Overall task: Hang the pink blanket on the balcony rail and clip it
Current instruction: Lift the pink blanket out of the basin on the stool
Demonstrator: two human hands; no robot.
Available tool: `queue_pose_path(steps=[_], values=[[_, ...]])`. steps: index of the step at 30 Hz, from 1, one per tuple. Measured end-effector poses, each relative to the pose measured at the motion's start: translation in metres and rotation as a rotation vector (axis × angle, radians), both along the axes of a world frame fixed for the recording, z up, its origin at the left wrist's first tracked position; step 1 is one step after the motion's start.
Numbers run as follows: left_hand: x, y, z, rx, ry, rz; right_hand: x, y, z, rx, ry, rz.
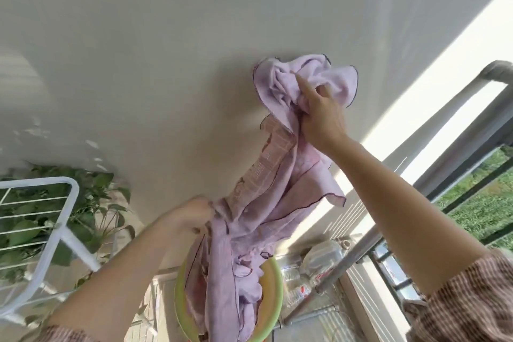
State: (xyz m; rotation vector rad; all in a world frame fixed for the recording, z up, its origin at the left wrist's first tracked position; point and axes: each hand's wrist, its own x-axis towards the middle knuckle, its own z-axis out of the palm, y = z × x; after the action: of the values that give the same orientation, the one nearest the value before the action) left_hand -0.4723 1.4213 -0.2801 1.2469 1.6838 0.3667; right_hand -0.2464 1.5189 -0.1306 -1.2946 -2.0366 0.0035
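The pink blanket (pixel 266 191) is a thin lilac-pink cloth with a dark wavy hem, bunched and stretched between my hands. My right hand (pixel 319 114) is raised high and grips a crumpled upper end in front of the white wall. Lower down, my left hand (pixel 194 215) clutches a gathered fold. The blanket's lower part hangs into a yellow-green basin (pixel 273 294) on the floor. The grey metal balcony rail (pixel 469 119) runs along the right side, away from the cloth. No clip is visible.
A white wire drying rack (pixel 55 219) stands at the left with a leafy plant (pixel 94 203) behind it. Empty plastic bottles (pixel 313 266) lie on the floor by the rail. A slanted metal pole (pixel 347 264) crosses at lower right. Grass shows beyond the rail.
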Motion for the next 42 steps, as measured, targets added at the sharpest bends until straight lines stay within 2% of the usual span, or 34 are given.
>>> queue_pose_path(steps=[2,4,6,7,9,12,15,16,18,20,23,24,25,26,28,29,31,32,33,35,37,39,40,42], values=[[-0.011,0.026,0.066,0.200,-0.326,0.096,0.002,-0.004,-0.008,-0.134,-0.038,0.113],[-0.011,0.046,0.132,0.441,-0.665,0.128,-0.003,-0.016,-0.017,-0.558,0.201,0.289],[0.004,0.052,0.170,0.563,-0.757,0.101,-0.015,-0.033,-0.022,-0.946,0.494,0.443],[0.014,0.051,0.177,0.578,-0.722,0.059,-0.023,-0.039,-0.025,-0.994,0.554,0.495],[0.036,0.046,0.176,0.580,-0.632,-0.011,-0.042,-0.049,-0.036,-0.801,0.574,0.524],[0.043,0.040,0.159,0.569,-0.619,-0.044,-0.054,-0.053,-0.053,-0.472,0.467,0.220],[0.018,0.032,0.132,0.531,-0.763,-0.107,-0.039,-0.042,-0.056,-0.431,0.358,0.046],[0.009,0.029,0.116,0.534,-0.725,-0.083,-0.033,-0.038,-0.051,-0.422,0.355,0.015],[-0.004,0.015,0.077,0.496,-0.510,-0.022,-0.024,-0.032,-0.035,-0.381,0.389,-0.008],[-0.002,-0.005,0.035,0.421,-0.334,-0.092,-0.020,-0.032,-0.014,-0.358,0.508,0.026],[0.030,-0.025,-0.010,0.346,0.069,-0.308,-0.024,-0.032,0.019,-0.369,0.792,0.076],[0.048,-0.027,-0.019,0.335,0.187,-0.322,-0.028,-0.033,0.027,-0.401,0.897,0.087],[0.067,-0.028,-0.017,0.352,0.222,-0.247,-0.031,-0.034,0.034,-0.445,1.002,0.107],[0.083,-0.024,-0.009,0.395,0.148,-0.069,-0.033,-0.036,0.038,-0.493,1.091,0.135],[0.094,-0.004,0.014,0.542,-0.127,0.299,-0.030,-0.042,0.043,-0.583,1.230,0.204],[0.091,0.010,0.027,0.653,-0.210,0.375,-0.025,-0.044,0.043,-0.615,1.283,0.239],[0.080,0.036,0.056,0.840,-0.242,0.358,-0.010,-0.049,0.041,-0.655,1.334,0.282],[0.074,0.046,0.069,0.874,-0.247,0.308,-0.002,-0.051,0.040,-0.672,1.330,0.296],[0.071,0.052,0.079,0.829,-0.226,0.270,0.004,-0.052,0.037,-0.689,1.320,0.302],[0.069,0.063,0.092,0.668,-0.215,0.241,0.019,-0.052,0.028,-0.717,1.227,0.271],[0.073,0.070,0.101,0.538,-0.300,0.328,0.036,-0.051,0.017,-0.643,0.961,0.163],[0.075,0.074,0.119,0.498,-0.442,0.439,0.052,-0.052,0.003,-0.543,0.703,0.068],[0.075,0.076,0.130,0.512,-0.529,0.465,0.059,-0.052,-0.004,-0.553,0.673,0.084],[0.076,0.076,0.159,0.577,-0.665,0.463,0.063,-0.056,-0.015,-0.679,0.742,0.241]])
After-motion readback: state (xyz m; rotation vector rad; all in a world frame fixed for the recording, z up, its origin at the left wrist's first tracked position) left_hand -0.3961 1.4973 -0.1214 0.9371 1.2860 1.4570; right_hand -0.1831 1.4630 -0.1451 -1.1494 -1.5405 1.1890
